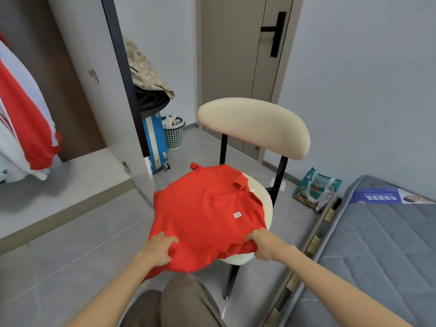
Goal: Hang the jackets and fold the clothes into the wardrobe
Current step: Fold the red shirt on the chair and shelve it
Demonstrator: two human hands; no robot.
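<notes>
Nearest the camera, the left hand is clenching the near left edge of the red polo shirt, and the right hand is gripping the bunched near right hem, so each grip is closed on cloth. The shirt is lying face up over the round cream seat of the chair, collar pointing away, with its near edge hanging off the front. This looks like the folding step: to do it well, both hands should be pulling the hem taut and level, smoothing the crumpled right corner first, then carrying the near edge toward the collar so the 2 sides are meeting evenly. Farther left, the wardrobe is standing open with a red and white jacket hanging inside. Beyond it, a blue suitcase and a laundry basket are sitting by the wall.
</notes>
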